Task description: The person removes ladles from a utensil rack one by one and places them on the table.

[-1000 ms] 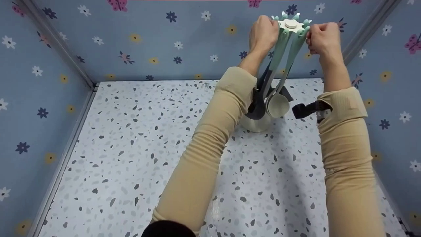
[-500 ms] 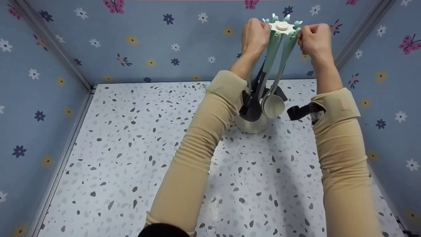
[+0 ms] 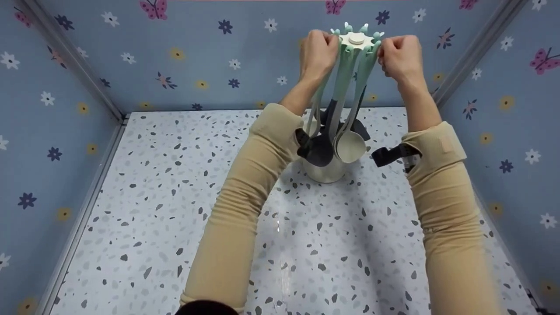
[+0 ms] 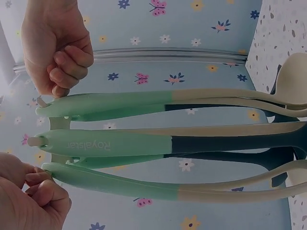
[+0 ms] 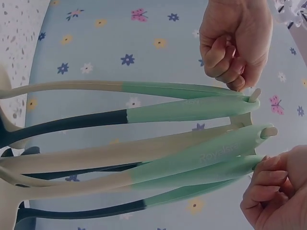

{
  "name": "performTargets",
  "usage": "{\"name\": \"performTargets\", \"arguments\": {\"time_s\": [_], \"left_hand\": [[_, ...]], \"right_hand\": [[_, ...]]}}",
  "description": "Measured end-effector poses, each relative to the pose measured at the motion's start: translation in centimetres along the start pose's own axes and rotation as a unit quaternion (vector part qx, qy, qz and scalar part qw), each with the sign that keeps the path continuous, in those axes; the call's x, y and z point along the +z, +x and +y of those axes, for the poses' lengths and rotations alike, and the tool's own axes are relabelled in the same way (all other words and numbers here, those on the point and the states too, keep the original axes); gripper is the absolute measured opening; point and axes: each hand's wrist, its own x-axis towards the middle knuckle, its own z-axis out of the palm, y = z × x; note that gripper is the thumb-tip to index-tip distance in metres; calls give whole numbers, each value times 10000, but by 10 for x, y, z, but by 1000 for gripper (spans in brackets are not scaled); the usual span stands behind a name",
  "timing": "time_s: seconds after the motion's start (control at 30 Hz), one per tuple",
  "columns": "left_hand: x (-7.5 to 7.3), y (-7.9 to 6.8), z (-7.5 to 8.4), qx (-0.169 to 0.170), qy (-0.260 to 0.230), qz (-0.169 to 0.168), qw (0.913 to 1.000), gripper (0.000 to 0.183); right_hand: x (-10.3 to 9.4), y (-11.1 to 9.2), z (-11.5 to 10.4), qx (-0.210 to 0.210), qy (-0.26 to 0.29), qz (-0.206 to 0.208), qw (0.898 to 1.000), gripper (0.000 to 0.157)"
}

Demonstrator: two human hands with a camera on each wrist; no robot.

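A cream utensil holder (image 3: 356,40) stands upright on its round base (image 3: 324,173), with several green-handled utensils hung round its top. Among them are a dark ladle (image 3: 319,151) and a cream spoon (image 3: 351,148). My left hand (image 3: 319,54) pinches the left side of the holder's top with curled fingers. On the opposite side, my right hand (image 3: 401,59) pinches the top at the same height. In the left wrist view the fingers meet the top beside the handle ends, and the holder's post is mostly hidden behind the green handles (image 4: 100,143).
White speckled tabletop (image 3: 175,197) stretches under the arms. A blue flowered wall (image 3: 197,52) rises behind the holder, with similar panels at left and right joined by grey metal strips (image 3: 89,205). A black wrist camera (image 3: 389,155) juts from the right sleeve.
Both hands and the utensil holder have shifted left together and slightly toward me. The hung utensils have moved along with it, and the grip looks the same.
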Motion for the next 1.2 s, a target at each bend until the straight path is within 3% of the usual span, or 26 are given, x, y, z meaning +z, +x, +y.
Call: {"name": "performTargets", "arguments": {"time_s": [0.3, 0.63, 0.87, 1.2], "left_hand": [[-21, -7, -12, 194, -351, 63, 9992, 39], [-48, -17, -26, 326, -491, 283, 9979, 39], [-65, -28, -32, 366, -728, 270, 9963, 39], [-84, -43, -36, 306, -702, 263, 9967, 37]], "right_hand": [[17, -7, -7, -4, 159, -202, 9997, 32], [41, -20, -11, -551, 365, -365, 9971, 34], [53, -28, -17, -622, 567, -546, 9950, 33], [61, -60, -40, -878, 802, -832, 9894, 33]]}}
